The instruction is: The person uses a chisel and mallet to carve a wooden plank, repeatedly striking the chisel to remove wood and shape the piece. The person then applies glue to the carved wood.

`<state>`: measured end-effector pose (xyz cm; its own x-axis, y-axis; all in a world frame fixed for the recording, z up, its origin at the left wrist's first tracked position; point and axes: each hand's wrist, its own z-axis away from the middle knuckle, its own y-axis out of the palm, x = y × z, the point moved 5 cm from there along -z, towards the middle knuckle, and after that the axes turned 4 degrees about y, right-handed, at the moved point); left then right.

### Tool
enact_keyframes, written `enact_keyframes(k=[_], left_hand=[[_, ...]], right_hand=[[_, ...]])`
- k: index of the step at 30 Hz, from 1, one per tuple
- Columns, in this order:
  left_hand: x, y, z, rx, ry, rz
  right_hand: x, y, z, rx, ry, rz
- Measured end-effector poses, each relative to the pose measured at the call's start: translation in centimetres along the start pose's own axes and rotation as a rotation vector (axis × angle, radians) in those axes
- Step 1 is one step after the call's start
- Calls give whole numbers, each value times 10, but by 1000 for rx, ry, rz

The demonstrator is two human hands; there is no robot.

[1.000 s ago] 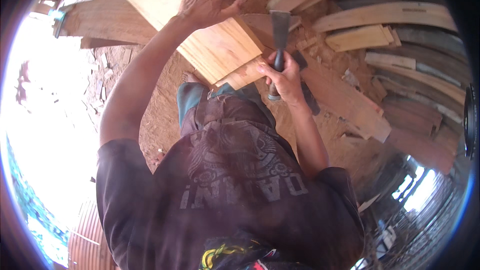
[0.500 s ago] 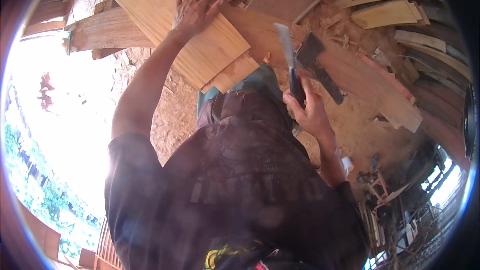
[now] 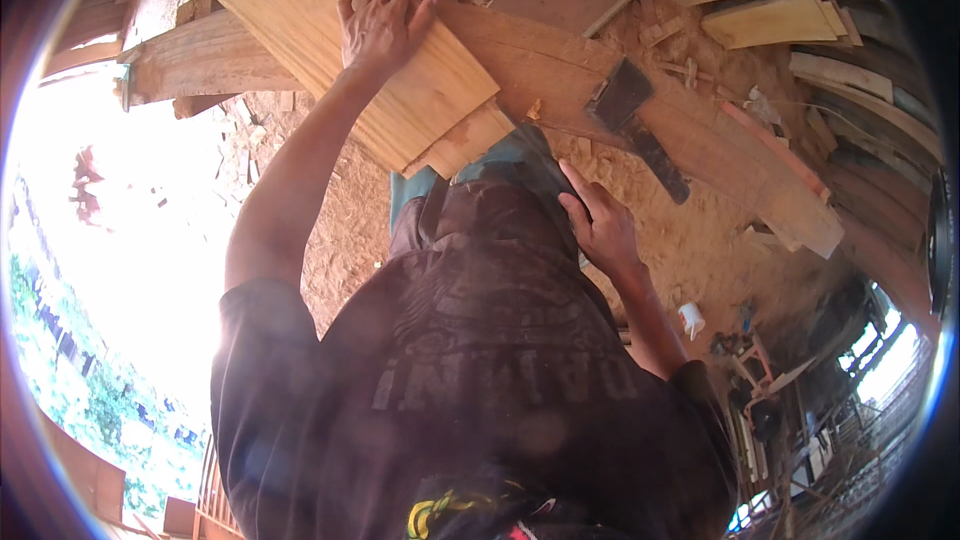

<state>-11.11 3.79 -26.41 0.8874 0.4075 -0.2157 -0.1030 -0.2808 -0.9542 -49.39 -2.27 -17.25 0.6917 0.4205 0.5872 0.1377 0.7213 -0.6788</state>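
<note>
A pale wooden board (image 3: 300,15) with a stepped, thinner end (image 3: 465,145) lies across a long brown plank. My left hand (image 3: 385,25) rests on its face, fingers spread. By the stepped end, close to my dark trousers, my right hand (image 3: 605,230) is closed on the dark handle of a chisel (image 3: 545,165). The chisel's blade cannot be made out against the dark cloth. On the plank to the right lies a dark tool (image 3: 640,125) with a broad block and a narrow arm, like a mallet or a square.
The long brown plank (image 3: 720,160) runs from the left to the lower right. Behind it lies a flat brown panel (image 3: 565,2). Boards (image 3: 775,25) are stacked at the right. Wood scraps and shavings cover the ground; a white cup (image 3: 691,320) stands beyond my right forearm.
My right hand has come down and slightly left with the chisel, whose blade earlier pointed up in plain view. My left hand and the pale board have shifted slightly.
</note>
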Motion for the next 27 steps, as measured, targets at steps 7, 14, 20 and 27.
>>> enact_keyframes(k=[7,14,20,27], left_hand=[[-7,-1,3,36,-36,19],[-1,1,-1,14,8,20],[-1,2,-4,68,22,-32],[-4,-1,1,22,13,29]], right_hand=[[3,20,-2,-59,40,-228],[0,53,2,22,296,-565],[-3,35,14,-215,-69,-284],[-5,19,-9,-38,-15,-115]])
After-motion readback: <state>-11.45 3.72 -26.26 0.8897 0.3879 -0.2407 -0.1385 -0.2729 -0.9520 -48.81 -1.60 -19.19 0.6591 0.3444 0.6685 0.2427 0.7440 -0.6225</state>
